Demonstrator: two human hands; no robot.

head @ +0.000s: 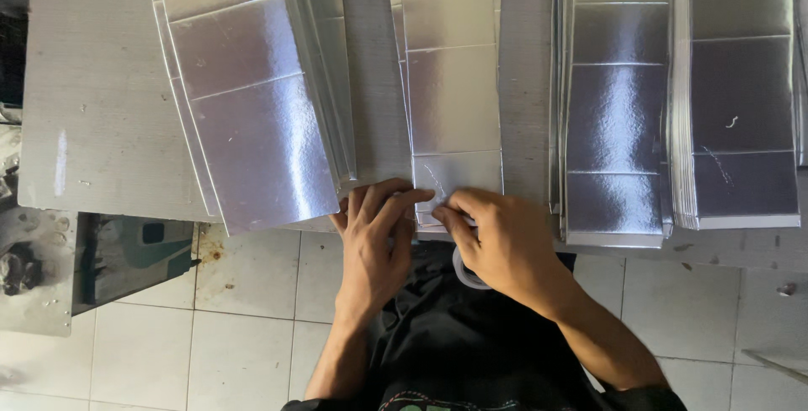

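two bare hands show, the left hand (374,234) at about seven o'clock from the frame's middle and the right hand (497,238) at about five o'clock. both forearms are uncovered, with no sleeves, rings, watch or gloves to be seen. at six o'clock lies a black garment (454,344), with a bit of pale print at its bottom edge.

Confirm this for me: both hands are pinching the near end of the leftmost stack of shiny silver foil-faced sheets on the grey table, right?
Not quite. The head view shows the left hand and right hand at the near end of the middle stack of shiny silver foil-faced sheets, not the leftmost stack. The rest holds: both hands pinch that end, on the grey table.
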